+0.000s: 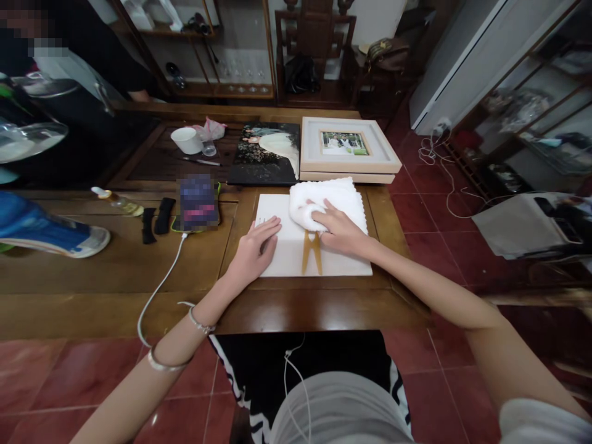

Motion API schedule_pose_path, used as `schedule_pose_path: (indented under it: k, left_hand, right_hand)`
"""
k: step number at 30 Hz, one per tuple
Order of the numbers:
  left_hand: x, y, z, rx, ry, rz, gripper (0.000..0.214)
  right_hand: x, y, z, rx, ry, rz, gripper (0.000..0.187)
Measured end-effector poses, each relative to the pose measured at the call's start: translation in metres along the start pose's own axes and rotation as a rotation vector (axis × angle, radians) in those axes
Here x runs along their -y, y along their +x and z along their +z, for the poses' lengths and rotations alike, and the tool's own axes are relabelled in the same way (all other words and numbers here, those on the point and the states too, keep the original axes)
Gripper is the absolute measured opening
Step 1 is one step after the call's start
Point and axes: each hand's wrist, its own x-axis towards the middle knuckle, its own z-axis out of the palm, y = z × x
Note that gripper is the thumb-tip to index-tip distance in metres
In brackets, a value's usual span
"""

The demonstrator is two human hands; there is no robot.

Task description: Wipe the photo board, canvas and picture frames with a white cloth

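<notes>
A white rectangular panel [287,262] lies flat on the wooden table in front of me. Across its left side rests my left hand [255,248], fingers stretched out and holding nothing. My right hand [341,229] grips a bunched part of a white cloth [342,196] and presses it against the panel's upper right area. The rest of the cloth spreads under and beyond the fingers. Just below the bunched cloth, a gold-coloured, two-legged piece [311,254] shows on the panel; the cloth hides its top.
Behind the panel are a dark wedding photo panel [268,154] and a pale framed photo [311,145]. To the left are a phone [198,202] on a white cable, a dropper bottle [121,202], a blue shoe [46,223] and a white cup [186,140]. Someone stands far left.
</notes>
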Motion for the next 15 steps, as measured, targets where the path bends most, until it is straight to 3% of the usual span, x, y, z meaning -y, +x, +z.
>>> schedule_pose_path:
  k: [5, 11, 15]
  left_hand:
    - [0.000, 0.000, 0.000, 0.010, 0.004, -0.006, 0.032]
    - [0.000, 0.000, -0.002, 0.032, 0.016, -0.002, 0.033]
    - [0.001, 0.000, -0.002, 0.035, -0.001, -0.001, 0.033]
  right_hand:
    - [0.030, 0.002, 0.013, 0.033, -0.148, 0.019, 0.042]
    - [0.086, -0.057, 0.020, 0.196, -0.123, -0.115, 0.040]
    - [0.097, -0.074, 0.009, 0.280, -0.030, -0.165, 0.038]
